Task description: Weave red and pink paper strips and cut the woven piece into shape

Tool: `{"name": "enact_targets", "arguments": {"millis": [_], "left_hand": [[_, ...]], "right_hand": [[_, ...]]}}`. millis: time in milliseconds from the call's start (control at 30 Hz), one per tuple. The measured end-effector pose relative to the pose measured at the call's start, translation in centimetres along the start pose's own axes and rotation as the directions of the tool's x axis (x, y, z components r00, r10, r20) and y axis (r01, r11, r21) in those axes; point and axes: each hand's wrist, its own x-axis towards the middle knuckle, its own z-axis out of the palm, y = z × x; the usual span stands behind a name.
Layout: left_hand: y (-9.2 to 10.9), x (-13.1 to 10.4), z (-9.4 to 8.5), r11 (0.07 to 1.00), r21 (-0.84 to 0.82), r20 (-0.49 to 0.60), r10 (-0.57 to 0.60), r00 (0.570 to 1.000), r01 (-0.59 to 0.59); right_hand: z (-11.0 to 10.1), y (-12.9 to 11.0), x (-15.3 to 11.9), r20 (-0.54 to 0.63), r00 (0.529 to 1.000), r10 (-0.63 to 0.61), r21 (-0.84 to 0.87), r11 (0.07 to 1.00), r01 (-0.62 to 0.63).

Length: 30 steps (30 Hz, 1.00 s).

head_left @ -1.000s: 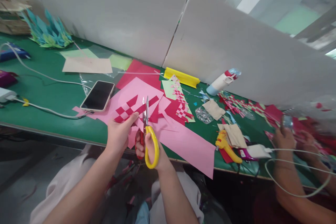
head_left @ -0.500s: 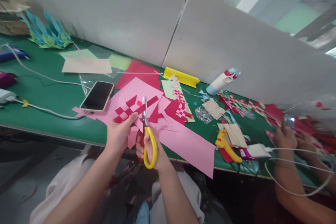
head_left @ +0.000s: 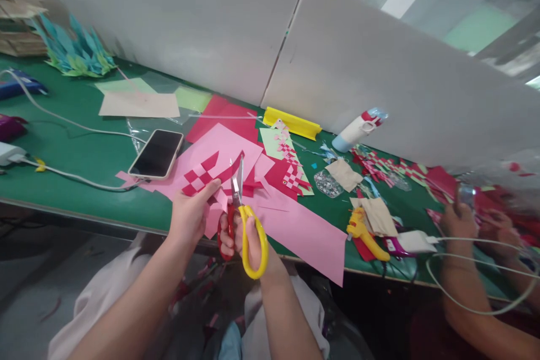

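Note:
My left hand (head_left: 189,214) pinches a woven checkered paper piece (head_left: 200,176) in red and pink, the thumb on top near its right end. In my right hand (head_left: 253,242) is a pair of scissors (head_left: 255,247) with one yellow and one red handle. Their blades stand apart and point away from me, just right of the woven piece, over red and pink paper. Beneath both hands lie pink paper sheets (head_left: 307,239). A finished-looking checkered strip (head_left: 290,160) rests on pale green paper to the right.
A phone (head_left: 156,153) lies left of the papers. Toward the back are a yellow tray-like piece (head_left: 291,124) and a white bottle (head_left: 356,130) by the partition. A yellow glue gun (head_left: 366,234), cables and scraps lie rightward, near another person's hands (head_left: 459,222).
The scissors' blades and handles have spread apart, and my right hand has shifted slightly right. The long red strip no longer reaches past the blades toward the upper right.

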Motion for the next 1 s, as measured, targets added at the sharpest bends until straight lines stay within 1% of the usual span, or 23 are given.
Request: {"name": "enact_targets", "arguments": {"millis": [133,200,267,333,433,500,533,567,633,733,800,900,1000], "left_hand": [[0.5,0.1,0.1,0.997,-0.06,-0.018,-0.038,0.999,0.037],[0.8,0.2,0.0,0.993,-0.085,-0.024,-0.085,0.996,0.083],[1.1,0.3,-0.1,0.98,-0.122,-0.016,-0.162,0.987,0.159],[1.4,0.5,-0.2,0.948,-0.181,-0.019,-0.271,0.963,0.263],[1.9,0.8,-0.6,0.869,-0.284,-0.003,-0.424,0.906,0.406],[2.2,0.9,-0.8,0.826,-0.329,0.045,-0.47,0.881,0.457],[2.3,0.9,-0.8,0.813,-0.341,0.063,-0.481,0.874,0.472],[2.4,0.8,-0.8,0.806,-0.35,0.069,-0.486,0.871,0.477],[2.4,0.6,-0.7,0.817,-0.346,0.052,-0.474,0.879,0.461],[2.3,0.2,-0.4,0.877,-0.282,0.015,-0.402,0.915,0.39],[2.0,0.0,-0.3,0.917,-0.231,0.021,-0.328,0.944,0.324],[1.6,-0.3,-0.3,0.959,-0.171,0.068,-0.217,0.974,0.225],[1.3,-0.6,-0.3,0.98,-0.122,0.073,-0.146,0.987,0.154]], "right_hand": [[0.2,-0.1,-0.2,-0.038,0.999,-0.005,-0.03,1.0,0.003],[0.2,-0.1,-0.2,-0.057,0.998,-0.003,-0.041,0.999,0.001],[0.2,-0.2,-0.2,-0.066,0.998,-0.007,-0.032,0.999,0.005],[-0.1,-0.4,-0.2,-0.089,0.996,-0.006,-0.032,0.999,0.003],[-0.7,-0.8,-0.3,-0.153,0.988,-0.018,-0.08,0.997,0.006],[-0.8,-1.1,-0.5,-0.161,0.986,-0.035,-0.104,0.994,0.018],[-0.6,-1.1,-0.6,-0.143,0.989,-0.034,-0.108,0.994,0.018],[-0.4,-1.2,-0.8,-0.12,0.992,-0.027,-0.112,0.994,0.014],[0.2,-1.2,-1.1,-0.064,0.998,-0.011,-0.135,0.991,0.003],[1.2,-1.1,-1.3,0.012,1.0,-0.005,-0.195,0.981,0.007],[1.7,-1.1,-1.3,0.037,0.999,-0.026,-0.228,0.973,0.033],[2.0,-1.4,-1.2,0.018,0.998,-0.063,-0.272,0.96,0.065],[2.3,-1.8,-1.2,-0.03,0.998,-0.047,-0.312,0.949,0.035]]}}
